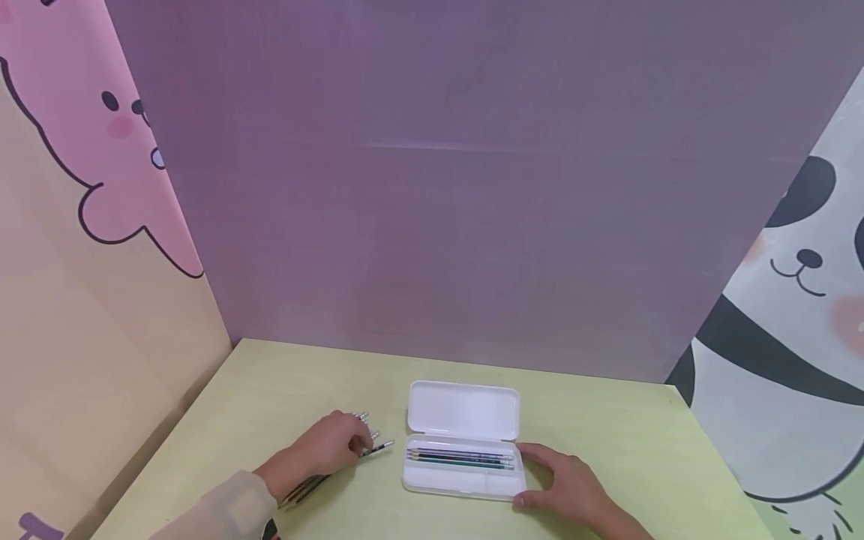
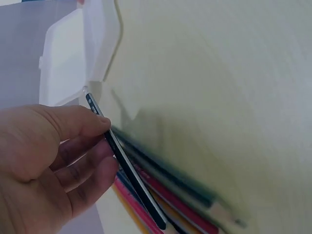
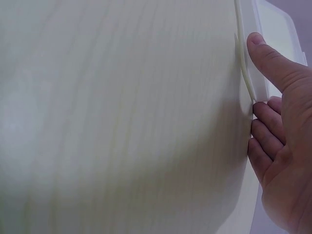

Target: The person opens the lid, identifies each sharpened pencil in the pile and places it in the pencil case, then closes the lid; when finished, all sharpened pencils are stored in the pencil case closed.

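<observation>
- Pinching a dark pencil [image 2: 124, 165] in its grip, the left hand [image 1: 334, 442] hovers over loose pencils [image 2: 165, 195] on the desk [image 1: 270, 397].
- Right hand [image 1: 563, 484] steadies the open pencil case [image 1: 462, 442], fingers seemingly relaxed against its end.

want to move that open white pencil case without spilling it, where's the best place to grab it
Probably the tray of the pencil case, by its two short ends, coming down from above. It lies flat and open with pencils loose inside, so level lifting matters. The raised lid is hinged and would likely flop. The right hand already rests against the right end.
</observation>
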Tool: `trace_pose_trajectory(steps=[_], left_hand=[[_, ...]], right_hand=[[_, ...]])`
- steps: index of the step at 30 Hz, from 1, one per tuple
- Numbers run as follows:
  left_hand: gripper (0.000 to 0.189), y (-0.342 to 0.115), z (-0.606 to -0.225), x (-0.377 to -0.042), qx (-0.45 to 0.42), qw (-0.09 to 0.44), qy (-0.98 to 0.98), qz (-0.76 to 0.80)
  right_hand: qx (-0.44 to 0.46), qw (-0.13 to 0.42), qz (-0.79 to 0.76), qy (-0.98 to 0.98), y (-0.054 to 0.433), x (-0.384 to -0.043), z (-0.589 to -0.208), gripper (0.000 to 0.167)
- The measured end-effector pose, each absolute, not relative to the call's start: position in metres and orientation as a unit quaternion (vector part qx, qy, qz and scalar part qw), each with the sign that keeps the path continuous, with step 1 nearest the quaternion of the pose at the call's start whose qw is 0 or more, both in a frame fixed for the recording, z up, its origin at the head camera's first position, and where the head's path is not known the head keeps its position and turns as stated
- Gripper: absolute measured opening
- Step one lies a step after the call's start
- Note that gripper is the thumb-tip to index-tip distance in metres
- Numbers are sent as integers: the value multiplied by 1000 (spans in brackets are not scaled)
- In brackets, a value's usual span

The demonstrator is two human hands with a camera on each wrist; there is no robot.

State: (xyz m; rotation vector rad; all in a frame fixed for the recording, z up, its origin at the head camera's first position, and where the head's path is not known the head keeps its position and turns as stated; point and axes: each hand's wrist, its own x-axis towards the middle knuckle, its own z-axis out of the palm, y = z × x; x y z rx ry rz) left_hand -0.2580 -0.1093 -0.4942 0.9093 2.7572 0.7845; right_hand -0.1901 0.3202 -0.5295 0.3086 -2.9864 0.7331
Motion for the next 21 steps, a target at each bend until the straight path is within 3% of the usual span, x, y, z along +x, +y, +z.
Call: trace_pose_trajectory(steps=[21], left_hand=[[23, -57, -461, -272, 310, 89, 896, 304]], right_hand=[[80, 18, 245, -966, 319, -188, -529, 87]])
